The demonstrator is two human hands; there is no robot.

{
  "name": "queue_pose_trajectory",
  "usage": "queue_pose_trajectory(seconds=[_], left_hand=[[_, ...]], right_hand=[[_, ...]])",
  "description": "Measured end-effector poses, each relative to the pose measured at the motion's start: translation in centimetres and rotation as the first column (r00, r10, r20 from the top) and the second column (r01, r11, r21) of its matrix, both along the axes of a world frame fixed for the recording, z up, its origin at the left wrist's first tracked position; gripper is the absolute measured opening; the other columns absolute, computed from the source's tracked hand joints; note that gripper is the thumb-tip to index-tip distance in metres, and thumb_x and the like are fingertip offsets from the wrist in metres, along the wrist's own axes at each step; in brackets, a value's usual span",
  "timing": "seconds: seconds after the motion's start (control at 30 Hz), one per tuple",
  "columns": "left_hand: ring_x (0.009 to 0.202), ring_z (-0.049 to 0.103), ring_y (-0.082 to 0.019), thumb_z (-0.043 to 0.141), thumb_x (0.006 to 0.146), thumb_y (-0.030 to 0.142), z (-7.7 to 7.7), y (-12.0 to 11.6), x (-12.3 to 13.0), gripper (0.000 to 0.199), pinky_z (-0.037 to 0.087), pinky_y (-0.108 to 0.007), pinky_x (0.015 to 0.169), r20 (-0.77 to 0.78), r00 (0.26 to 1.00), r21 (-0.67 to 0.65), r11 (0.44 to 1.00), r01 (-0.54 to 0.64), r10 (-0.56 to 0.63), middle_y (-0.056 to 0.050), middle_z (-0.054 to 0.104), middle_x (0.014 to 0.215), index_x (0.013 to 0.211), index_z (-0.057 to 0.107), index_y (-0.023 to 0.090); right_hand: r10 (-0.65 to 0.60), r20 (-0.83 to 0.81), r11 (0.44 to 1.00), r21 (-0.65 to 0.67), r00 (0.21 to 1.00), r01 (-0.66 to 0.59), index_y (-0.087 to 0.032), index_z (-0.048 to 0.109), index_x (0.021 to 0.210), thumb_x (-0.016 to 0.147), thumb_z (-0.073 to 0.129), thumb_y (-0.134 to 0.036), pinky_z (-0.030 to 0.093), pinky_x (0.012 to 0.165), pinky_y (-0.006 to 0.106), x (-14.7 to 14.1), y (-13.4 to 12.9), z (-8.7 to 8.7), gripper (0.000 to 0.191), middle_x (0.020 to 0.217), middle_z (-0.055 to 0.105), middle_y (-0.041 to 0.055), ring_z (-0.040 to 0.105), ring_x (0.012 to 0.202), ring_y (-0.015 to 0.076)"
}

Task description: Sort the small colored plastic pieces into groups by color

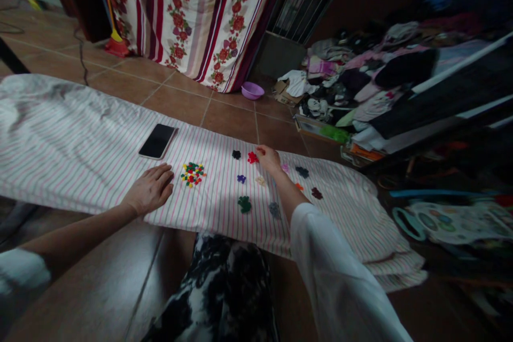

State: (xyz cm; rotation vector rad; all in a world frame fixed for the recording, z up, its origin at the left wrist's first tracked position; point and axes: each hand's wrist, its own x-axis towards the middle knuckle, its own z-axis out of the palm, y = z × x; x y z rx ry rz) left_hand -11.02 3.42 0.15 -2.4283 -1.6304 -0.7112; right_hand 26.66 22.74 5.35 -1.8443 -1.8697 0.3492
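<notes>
My left hand (pixel 150 189) lies on the striped cloth with its fingers stretched out, left of a mixed pile of small beads or pompoms (pixel 193 175) in green, yellow, red and white. At the red pile (pixel 252 157), the fingers of my right hand (pixel 269 159) are pinched together; what they hold, if anything, is too small to name. Around it sit single-colour piles: black (pixel 236 154), purple (pixel 241 179), cream (pixel 260 181), dark green (pixel 244 204) and grey (pixel 274 210). Beyond my right wrist are pink (pixel 285 168), orange (pixel 298 186), dark grey (pixel 302 172) and maroon (pixel 316 193) piles.
A smartphone (pixel 157 141) rests on the striped cloth (pixel 80 139) at the left. Past the far edge, a purple basin (pixel 252 91) stands on the tiled floor below a floral curtain (pixel 200 16). Heaped clothes (pixel 360 75) fill the right side.
</notes>
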Motion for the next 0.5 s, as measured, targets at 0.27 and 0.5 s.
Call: queue_pose_trajectory(seconds=[0.27, 0.5], left_hand=[[0.127, 0.057, -0.032, 0.042, 0.095, 0.032, 0.1, 0.0, 0.1, 0.034, 0.049, -0.050, 0.106, -0.023, 1.000, 0.008, 1.000, -0.008, 0.009, -0.019, 0.064, 0.128, 0.112, 0.064, 0.012], [0.127, 0.056, -0.033, 0.043, 0.094, 0.031, -0.1, 0.0, 0.1, 0.034, 0.048, -0.052, 0.106, 0.028, 1.000, -0.009, 1.000, -0.014, 0.014, -0.020, 0.064, 0.129, 0.113, 0.064, 0.012]], right_hand=[[0.329, -0.063, 0.944, 0.029, 0.942, -0.328, -0.020, 0.076, 0.101, 0.084, 0.058, -0.012, 0.051, 0.088, 0.030, -6.3, -2.5, 0.7, 0.026, 0.102, 0.075, 0.0065, 0.069, 0.093, 0.0189], [0.603, -0.037, 0.797, 0.012, 0.797, -0.603, -0.019, 0.074, 0.090, 0.081, 0.059, -0.008, 0.046, 0.081, 0.026, -11.4, -5.8, -0.4, 0.021, 0.089, 0.072, 0.0036, 0.064, 0.083, 0.0154]])
